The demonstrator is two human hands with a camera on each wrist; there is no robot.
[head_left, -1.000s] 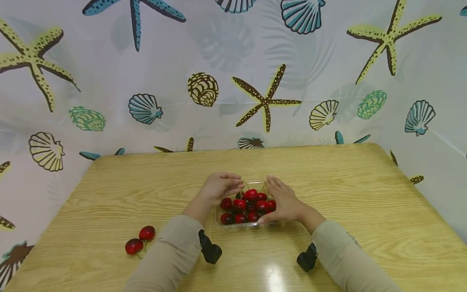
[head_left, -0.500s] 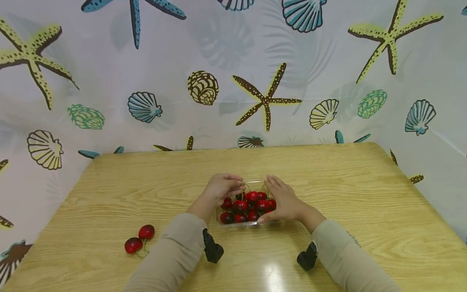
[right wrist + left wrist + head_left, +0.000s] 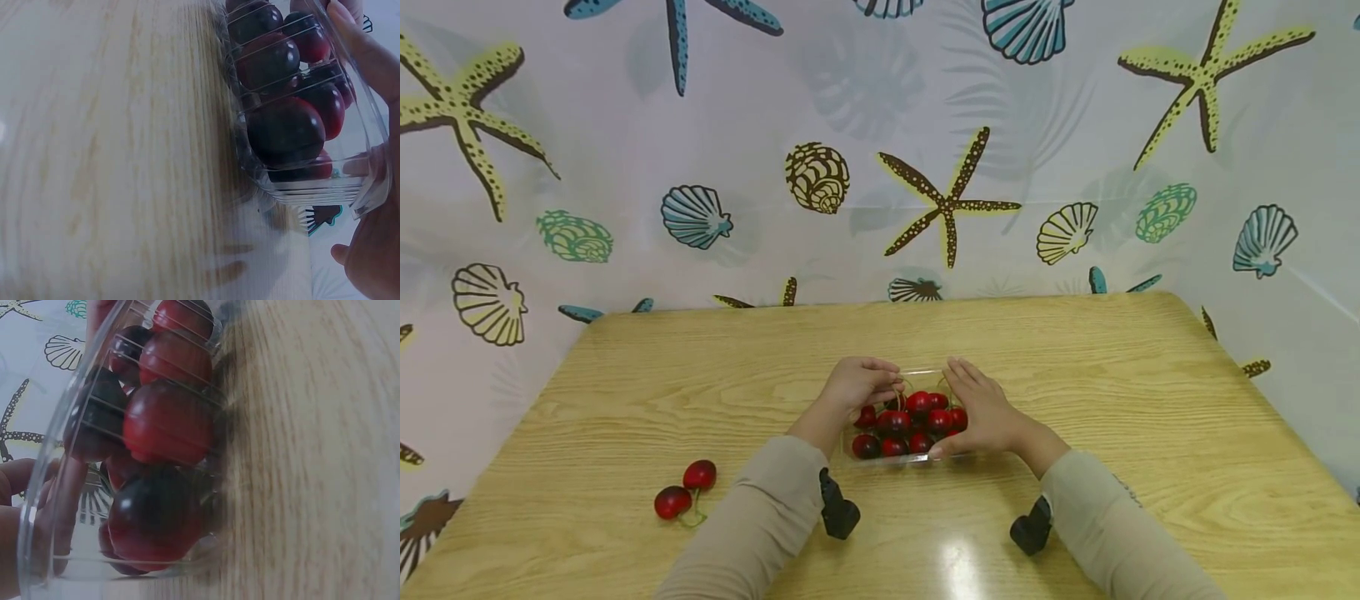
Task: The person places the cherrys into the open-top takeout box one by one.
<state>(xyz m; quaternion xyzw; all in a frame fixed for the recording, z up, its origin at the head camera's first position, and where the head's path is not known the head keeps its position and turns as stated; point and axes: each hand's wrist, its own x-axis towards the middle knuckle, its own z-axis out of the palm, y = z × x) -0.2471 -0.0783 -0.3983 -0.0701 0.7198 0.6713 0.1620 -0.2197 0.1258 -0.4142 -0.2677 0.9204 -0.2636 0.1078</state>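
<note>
Red and dark cherries (image 3: 938, 421) fill a clear plastic box (image 3: 880, 459) in the middle of the table. Over the box's far left part, my left hand (image 3: 859, 390) pinches a cherry (image 3: 895, 422) by its thin green stem, the fruit still among the others. My right hand (image 3: 988, 414) grips the box's right end, thumb at the near rim and fingers at the far rim. In the left wrist view the box's wall (image 3: 47, 506) stands before the left fingers. The right wrist view has the right thumb (image 3: 369, 53) along the rim.
Two cherries (image 3: 673, 502) with joined stems lie on the wooden table (image 3: 1075, 358) at the left, beside the left sleeve (image 3: 752, 517). A patterned cloth (image 3: 850, 250) with starfish and shells hangs behind the table's far edge.
My left hand has shifted slightly right, and the cherry under it has moved a little with it. My right hand stays on the box. The head view has tilted slightly.
</note>
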